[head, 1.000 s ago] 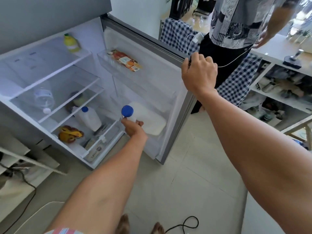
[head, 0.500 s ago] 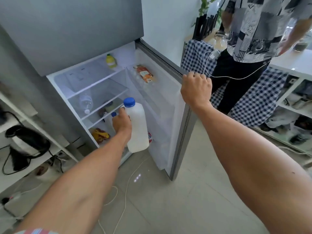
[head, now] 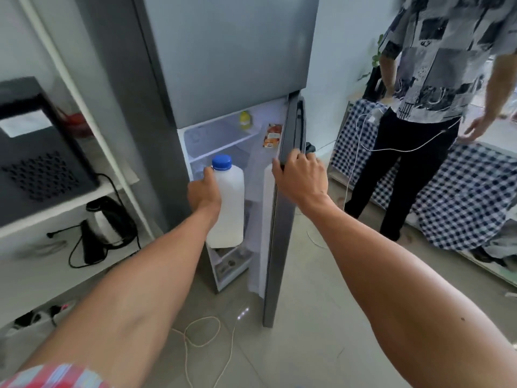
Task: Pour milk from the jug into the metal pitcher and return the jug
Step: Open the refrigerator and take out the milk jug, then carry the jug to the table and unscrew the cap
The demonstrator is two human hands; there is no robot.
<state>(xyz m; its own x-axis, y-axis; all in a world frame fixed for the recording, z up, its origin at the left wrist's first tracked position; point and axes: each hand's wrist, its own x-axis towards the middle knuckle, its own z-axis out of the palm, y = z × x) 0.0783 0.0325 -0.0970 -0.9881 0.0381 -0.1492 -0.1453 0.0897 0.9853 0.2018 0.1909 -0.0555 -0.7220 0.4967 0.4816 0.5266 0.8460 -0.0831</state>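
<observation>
A white plastic milk jug with a blue cap hangs upright in front of the open fridge compartment, held by its handle in my left hand. My right hand grips the top edge of the grey fridge door, which stands only partly open. Inside the fridge I see white shelves, a small yellow bottle and an orange packet in the door rack. The metal pitcher is not in view.
A person in a patterned shirt and black trousers stands to the right by a checked cloth. On white shelving at the left sit a black microwave and a kettle. A cable lies on the tiled floor.
My left hand lifted the jug out of the door rack and away from the fridge. My right hand swung the door from wide open toward shut. My view rose from the lower shelves.
</observation>
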